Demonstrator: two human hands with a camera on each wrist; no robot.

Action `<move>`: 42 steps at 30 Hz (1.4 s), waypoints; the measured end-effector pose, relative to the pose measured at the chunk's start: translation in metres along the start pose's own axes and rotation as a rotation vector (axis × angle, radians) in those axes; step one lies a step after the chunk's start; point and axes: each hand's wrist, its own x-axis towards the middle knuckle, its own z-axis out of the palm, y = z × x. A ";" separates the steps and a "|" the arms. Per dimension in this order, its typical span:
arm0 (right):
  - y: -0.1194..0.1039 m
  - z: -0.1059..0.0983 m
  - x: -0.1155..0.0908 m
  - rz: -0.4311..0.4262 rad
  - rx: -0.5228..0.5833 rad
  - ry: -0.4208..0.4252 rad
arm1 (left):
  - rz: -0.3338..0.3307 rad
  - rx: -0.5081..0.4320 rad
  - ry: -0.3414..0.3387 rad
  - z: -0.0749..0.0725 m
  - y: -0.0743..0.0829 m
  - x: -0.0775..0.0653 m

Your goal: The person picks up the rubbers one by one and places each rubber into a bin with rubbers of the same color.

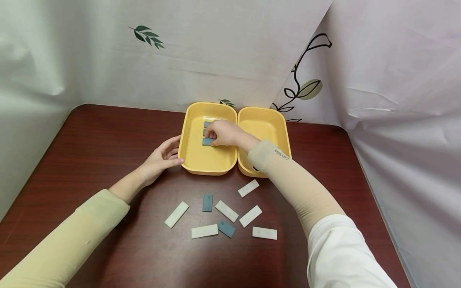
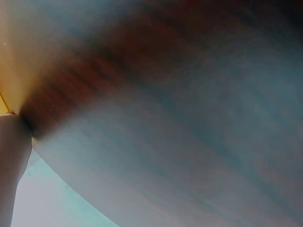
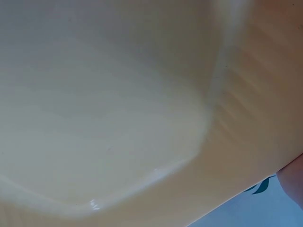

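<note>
In the head view my right hand [image 1: 224, 133] reaches into the left yellow tray [image 1: 191, 158] and pinches a blue-grey rectangular block [image 1: 207, 141] close over the tray floor. Two more blue-grey blocks lie just behind it, partly covered by the fingers; one of them [image 1: 207, 124] shows at the back. My left hand [image 1: 158, 158] rests against that tray's outer left wall, its thumb at the rim near the front corner and its fingers relaxed along the side. The right wrist view shows pale yellow tray walls [image 3: 255, 142], but no block.
A second yellow tray [image 1: 284, 124] stands against the first, under my right forearm. On the dark red table [image 1: 137, 256] in front lie two blue-grey blocks, one [image 1: 207, 203] nearer the trays, and several white blocks, such as one [image 1: 177, 214] at left. White curtains [image 1: 216, 52] hang behind.
</note>
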 end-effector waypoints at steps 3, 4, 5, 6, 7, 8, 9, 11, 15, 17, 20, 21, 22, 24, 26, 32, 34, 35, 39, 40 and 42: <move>0.000 0.000 -0.001 -0.006 0.005 0.002 | -0.002 0.002 -0.002 0.000 0.000 0.000; 0.000 -0.001 -0.001 -0.009 0.011 0.004 | -0.003 0.004 -0.001 0.000 0.000 0.000; 0.000 -0.001 -0.001 -0.014 0.015 0.008 | -0.004 0.005 -0.001 0.000 0.000 0.000; 0.000 -0.002 -0.001 -0.020 0.020 0.013 | -0.005 0.005 -0.001 0.000 0.000 0.000; -0.001 -0.002 -0.001 -0.025 0.027 0.019 | -0.007 0.006 0.000 0.000 0.000 0.000; -0.001 -0.003 -0.001 -0.030 0.031 0.027 | -0.007 0.005 0.001 0.000 0.000 0.000; -0.002 -0.004 -0.001 -0.036 0.034 0.034 | -0.007 0.004 0.002 0.000 0.000 0.000; -0.004 -0.007 -0.002 -0.041 0.040 0.047 | -0.008 0.003 0.004 0.000 0.001 0.000; -0.010 -0.016 -0.006 -0.034 0.060 0.064 | -0.007 0.006 0.006 0.001 0.001 0.000; -0.014 -0.021 -0.009 -0.031 0.072 0.070 | -0.008 0.011 0.006 0.001 0.002 0.000; -0.018 -0.027 -0.014 -0.041 0.087 0.078 | -0.011 0.018 0.006 0.001 0.002 -0.001; -0.020 -0.029 -0.016 -0.046 0.093 0.081 | -0.012 0.020 0.006 0.001 0.002 -0.001; -0.022 -0.031 -0.018 -0.052 0.098 0.086 | -0.012 0.021 0.007 0.001 0.003 -0.001; -0.025 -0.035 -0.023 -0.064 0.110 0.093 | -0.013 0.024 0.006 0.001 0.003 -0.002; -0.027 -0.037 -0.028 -0.077 0.120 0.101 | -0.014 0.027 0.006 0.002 0.004 -0.002; -0.037 -0.044 -0.046 -0.135 0.147 0.111 | -0.018 0.033 0.008 0.002 0.005 -0.001; -0.041 -0.045 -0.054 -0.159 0.149 0.113 | -0.021 0.033 0.008 0.002 0.005 -0.001; -0.042 -0.045 -0.057 -0.171 0.148 0.114 | -0.021 0.033 0.008 0.002 0.005 -0.001; -0.049 -0.045 -0.071 -0.206 0.149 0.110 | -0.020 0.032 0.008 0.002 0.004 -0.002; -0.051 -0.044 -0.074 -0.213 0.153 0.105 | -0.019 0.031 0.007 0.002 0.004 -0.002; -0.055 -0.043 -0.080 -0.222 0.161 0.091 | -0.020 0.032 0.006 0.002 0.004 -0.002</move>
